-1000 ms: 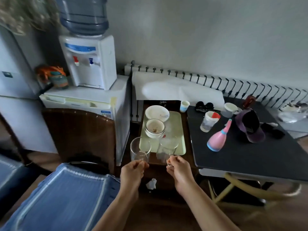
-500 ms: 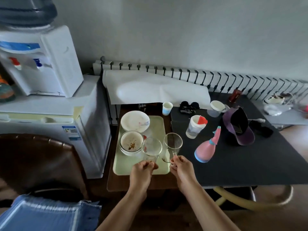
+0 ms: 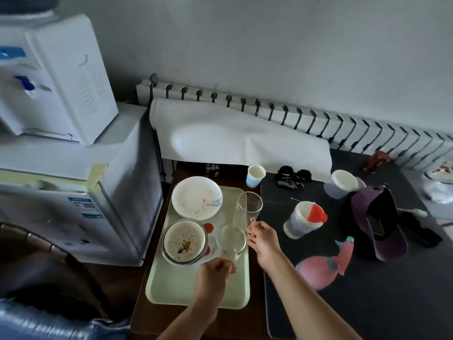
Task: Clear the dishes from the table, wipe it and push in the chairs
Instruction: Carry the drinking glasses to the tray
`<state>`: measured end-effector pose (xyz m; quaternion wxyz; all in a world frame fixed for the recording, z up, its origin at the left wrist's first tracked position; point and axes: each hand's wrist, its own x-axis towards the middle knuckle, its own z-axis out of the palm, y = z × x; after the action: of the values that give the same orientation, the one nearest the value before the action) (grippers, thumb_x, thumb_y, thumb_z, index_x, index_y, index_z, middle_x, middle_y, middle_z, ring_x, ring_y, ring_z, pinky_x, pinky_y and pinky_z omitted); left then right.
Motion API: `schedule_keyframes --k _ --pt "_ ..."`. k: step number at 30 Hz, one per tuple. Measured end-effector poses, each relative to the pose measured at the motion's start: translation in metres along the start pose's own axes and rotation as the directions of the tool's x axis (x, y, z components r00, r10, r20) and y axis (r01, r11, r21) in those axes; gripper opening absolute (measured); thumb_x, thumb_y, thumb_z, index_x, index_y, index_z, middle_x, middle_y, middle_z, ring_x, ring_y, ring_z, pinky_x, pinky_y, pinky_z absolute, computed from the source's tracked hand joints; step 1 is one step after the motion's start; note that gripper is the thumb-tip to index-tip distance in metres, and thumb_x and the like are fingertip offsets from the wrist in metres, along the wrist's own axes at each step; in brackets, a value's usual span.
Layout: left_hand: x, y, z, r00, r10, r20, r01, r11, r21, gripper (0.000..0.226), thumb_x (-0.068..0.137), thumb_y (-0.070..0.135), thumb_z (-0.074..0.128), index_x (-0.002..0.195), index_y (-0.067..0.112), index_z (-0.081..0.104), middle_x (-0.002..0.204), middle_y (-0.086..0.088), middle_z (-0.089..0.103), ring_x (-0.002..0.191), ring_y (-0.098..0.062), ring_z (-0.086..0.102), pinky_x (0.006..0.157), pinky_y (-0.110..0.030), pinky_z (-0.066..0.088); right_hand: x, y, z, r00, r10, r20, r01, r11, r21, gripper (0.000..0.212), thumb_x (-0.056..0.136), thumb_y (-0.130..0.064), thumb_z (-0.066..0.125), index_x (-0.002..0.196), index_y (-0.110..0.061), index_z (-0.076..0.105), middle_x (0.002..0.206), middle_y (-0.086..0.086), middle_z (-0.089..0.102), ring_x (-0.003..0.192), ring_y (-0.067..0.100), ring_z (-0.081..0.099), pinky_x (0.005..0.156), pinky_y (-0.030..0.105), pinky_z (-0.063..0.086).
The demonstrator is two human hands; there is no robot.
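Two glass mugs are what I am carrying, one in each of my hands, and I am holding both over the pale green tray [image 3: 171, 288]. My left hand [image 3: 212, 272] is pinching closed on the near glass mug [image 3: 231, 241] low down at its base or handle (I cannot tell which, the glass being clear). My right hand [image 3: 263, 241] is gripping the handle of the far glass mug [image 3: 248, 208], which is tilting a little toward the black desk [image 3: 367, 290]. Whether either mug is touching the tray yet I cannot say.

Already sitting on the tray are the white plate [image 3: 196, 197], smeared with leftovers, and just in front of it the stacked bowls [image 3: 184, 241], crumbed and stained inside. The tray itself is resting on a small brown side desk [image 3: 157, 320] beside the white cabinet.

I am judging these mugs to be light, rigid, smooth and breakable, so the handle is the surest place to hold them, and they want setting down upright and gently, clear of the bowls' rim so glass is not knocking on china. The free space is lying at the near end of the tray. A loaded tray will be heavier and apt to slide its contents, so it is asking for both hands at its short ends.
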<state>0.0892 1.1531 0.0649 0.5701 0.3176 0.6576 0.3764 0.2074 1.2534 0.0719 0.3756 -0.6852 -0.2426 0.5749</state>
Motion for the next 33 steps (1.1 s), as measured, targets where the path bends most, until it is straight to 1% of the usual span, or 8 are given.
schedule_keyframes --k 3,6,10,12,17,21,26,33 --pt "0.017 -0.002 0.007 0.999 -0.036 -0.03 0.037 0.999 0.017 0.026 0.088 0.011 0.053 0.07 0.017 0.071 0.073 0.005 0.073 0.065 -0.01 0.061 0.067 -0.022 0.047 0.03 -0.006 0.011 0.999 0.023 0.031 -0.022 0.999 -0.044 0.025 0.098 -0.022 0.049 0.077 -0.009 0.055 0.077 0.005 0.052 0.071 0.018 0.045 0.073 0.031 0.046" --pt "0.034 -0.005 0.018 0.993 -0.088 -0.08 0.088 0.996 -0.007 0.024 0.087 0.015 0.055 0.072 0.016 0.072 0.057 0.003 0.062 0.061 -0.016 0.048 0.063 -0.029 0.041 0.06 -0.01 0.023 0.997 0.057 0.055 -0.051 0.994 -0.099 0.025 0.097 -0.022 0.049 0.077 -0.01 0.056 0.074 0.004 0.051 0.065 0.014 0.043 0.072 0.029 0.045" --pt "0.048 -0.004 0.036 0.978 -0.139 -0.158 0.133 0.99 -0.048 0.023 0.087 0.014 0.055 0.072 0.015 0.072 0.045 0.009 0.055 0.061 -0.016 0.045 0.068 -0.031 0.042 0.089 -0.008 0.031 0.995 0.059 0.075 -0.045 0.984 -0.172 0.027 0.097 -0.026 0.049 0.078 -0.011 0.06 0.076 0.006 0.053 0.07 0.017 0.047 0.073 0.03 0.044" --pt "0.051 -0.002 0.045 0.973 -0.15 -0.173 0.14 0.988 -0.071 0.023 0.088 0.014 0.054 0.073 0.016 0.072 0.046 0.01 0.055 0.06 -0.016 0.045 0.068 -0.032 0.043 0.098 -0.007 0.031 0.994 0.064 0.091 -0.046 0.982 -0.183 0.028 0.098 -0.027 0.049 0.078 -0.011 0.06 0.078 0.007 0.054 0.074 0.018 0.049 0.073 0.032 0.045" --pt "0.053 -0.001 0.066 0.954 -0.185 -0.234 0.155 0.978 -0.143 0.02 0.091 0.012 0.051 0.084 0.01 0.069 0.062 0.009 0.057 0.067 -0.009 0.051 0.075 -0.026 0.048 0.112 0.0 0.025 0.987 0.082 0.139 -0.057 0.983 -0.177 0.028 0.097 -0.027 0.05 0.076 -0.011 0.06 0.081 0.007 0.061 0.083 0.021 0.057 0.093 0.041 0.049" --pt "0.055 -0.004 0.078 0.941 -0.222 -0.256 0.169 0.963 -0.21 0.021 0.091 0.009 0.051 0.08 0.012 0.069 0.082 0.0 0.069 0.079 -0.014 0.057 0.075 -0.024 0.046 0.118 0.003 0.019 0.982 0.078 0.173 -0.045 0.982 -0.183 0.027 0.097 -0.027 0.051 0.078 -0.012 0.061 0.087 0.011 0.063 0.086 0.024 0.06 0.095 0.045 0.05" --pt "0.054 -0.008 0.087 0.924 -0.276 -0.266 0.194 0.935 -0.298 0.019 0.093 0.013 0.05 0.086 0.015 0.068 0.096 -0.007 0.07 0.083 -0.014 0.055 0.071 -0.02 0.044 0.121 0.005 0.013 0.974 0.077 0.212 -0.033 0.978 -0.204 0.027 0.097 -0.027 0.051 0.077 -0.012 0.061 0.091 0.011 0.062 0.086 0.023 0.058 0.093 0.042 0.05" --pt "0.051 -0.002 0.103 0.914 -0.268 -0.306 0.145 0.917 -0.371 0.02 0.095 0.013 0.047 0.095 0.009 0.067 0.078 0.002 0.061 0.069 -0.006 0.049 0.071 -0.021 0.045 0.118 0.004 0.009 0.968 0.094 0.234 -0.036 0.971 -0.237 0.026 0.099 -0.022 0.048 0.078 -0.017 0.063 0.109 0.008 0.065 0.108 0.026 0.06 0.101 0.044 0.046"
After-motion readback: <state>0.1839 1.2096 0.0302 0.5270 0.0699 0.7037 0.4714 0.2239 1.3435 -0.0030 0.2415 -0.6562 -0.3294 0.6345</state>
